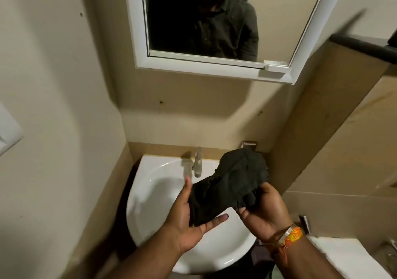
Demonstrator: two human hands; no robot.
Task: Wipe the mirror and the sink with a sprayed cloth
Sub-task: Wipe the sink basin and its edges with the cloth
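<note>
Right now the cloth [231,184] is in both your hands, held above the right half of the sink [154,184]. It is dark, almost black, thick and crumpled, with a rough, frayed edge along its upper side; its far end bunches up into a rounded lump near the tap [197,161], while the near end droops across your left palm. Whether it is wet cannot be told.

Your left hand [191,220] lies palm up beneath the near end, fingers spread and fairly straight, thumb pointing up beside the fabric, one finger stretched out under the lower edge. Your right hand [263,209] pinches the cloth's right side, thumb and fingers curled around a fold. On that wrist sit an orange band [292,237] and a thin metal bangle.

Under the hands, the white basin curves out from a corner, with the metal tap standing at its back rim. Higher on the beige wall hangs the mirror [279,21] in a white frame, reflecting your dark shirt and a white headset. A dark ledge [363,44] runs along the wall at the right.
</note>
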